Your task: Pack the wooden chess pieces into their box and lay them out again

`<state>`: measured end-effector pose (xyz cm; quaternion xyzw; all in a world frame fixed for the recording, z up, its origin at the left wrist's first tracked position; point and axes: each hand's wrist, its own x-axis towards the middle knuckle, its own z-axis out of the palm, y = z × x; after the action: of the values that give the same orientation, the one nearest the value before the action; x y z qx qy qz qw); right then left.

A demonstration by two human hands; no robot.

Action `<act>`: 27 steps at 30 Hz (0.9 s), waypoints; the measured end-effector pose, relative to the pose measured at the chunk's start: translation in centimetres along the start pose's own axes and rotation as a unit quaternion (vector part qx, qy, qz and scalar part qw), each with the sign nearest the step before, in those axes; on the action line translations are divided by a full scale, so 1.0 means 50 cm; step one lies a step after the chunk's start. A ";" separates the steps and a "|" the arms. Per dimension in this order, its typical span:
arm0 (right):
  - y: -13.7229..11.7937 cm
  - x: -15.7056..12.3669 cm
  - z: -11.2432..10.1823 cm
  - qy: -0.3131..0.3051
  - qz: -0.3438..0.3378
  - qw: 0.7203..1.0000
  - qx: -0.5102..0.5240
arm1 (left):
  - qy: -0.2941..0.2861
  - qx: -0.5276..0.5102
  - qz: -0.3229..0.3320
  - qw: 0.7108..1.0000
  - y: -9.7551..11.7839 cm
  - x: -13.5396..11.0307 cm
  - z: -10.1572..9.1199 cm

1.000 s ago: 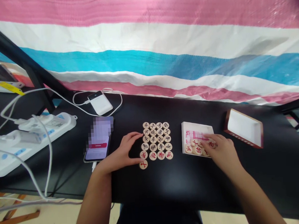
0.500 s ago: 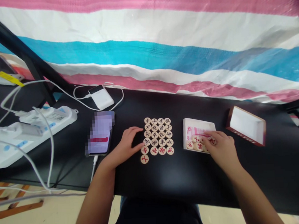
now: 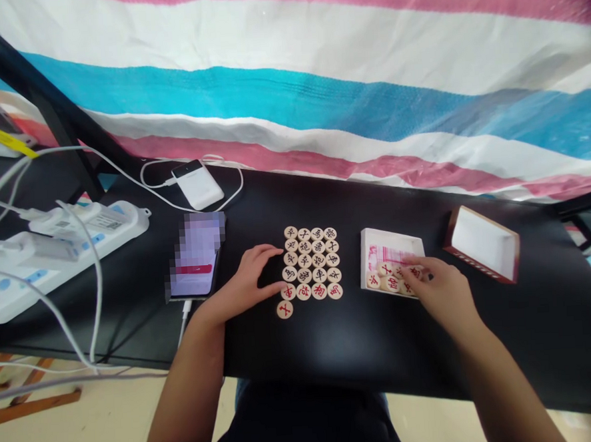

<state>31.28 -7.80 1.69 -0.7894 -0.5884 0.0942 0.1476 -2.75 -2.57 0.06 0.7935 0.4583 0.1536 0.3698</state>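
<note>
Round wooden Chinese chess pieces (image 3: 318,260) lie face up in close rows on the black table, black-lettered ones above a row of red-lettered ones. One red-lettered piece (image 3: 284,309) sits below the left column. My left hand (image 3: 251,277) rests left of the rows with thumb and fingers spread, the thumb tip touching the leftmost red piece (image 3: 288,292). My right hand (image 3: 442,289) reaches over the right side of an open white box (image 3: 394,233) holding several red pieces (image 3: 392,284). Its thumb and fingers close about one piece (image 3: 415,272), partly hidden.
A brown-sided box lid (image 3: 484,243) lies right of the box. Left of the pieces is a phone (image 3: 197,253) with a cable plugged in. Behind it sits a white power bank (image 3: 198,187). A power strip (image 3: 120,222) with loose white cables occupies the far left. Striped sheeting (image 3: 288,95) hangs behind.
My left thumb has nudged the leftmost red piece slightly right, closer into line with its row. My right hand has shifted slightly within the box area. The view has tilted a little.
</note>
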 end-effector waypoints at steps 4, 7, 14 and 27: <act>-0.008 -0.002 -0.012 0.015 0.029 0.999 0.021 | 0.018 0.004 0.007 1.000 -0.001 0.002 0.001; -0.041 -0.021 -0.028 0.059 0.017 0.997 0.054 | 0.023 0.006 0.014 1.000 -0.001 0.003 0.001; -0.195 -0.145 0.040 -0.049 -0.236 0.949 0.202 | 0.032 0.017 0.027 0.999 -0.006 0.004 0.006; -0.212 -0.196 0.094 -0.003 -0.255 0.959 0.122 | -0.044 -0.009 0.037 0.998 0.002 -0.020 -0.010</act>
<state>17.39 -13.83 0.69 -0.5885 -0.7549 0.1270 0.2600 -3.53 -3.23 0.60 0.8123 0.4107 0.1365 0.3909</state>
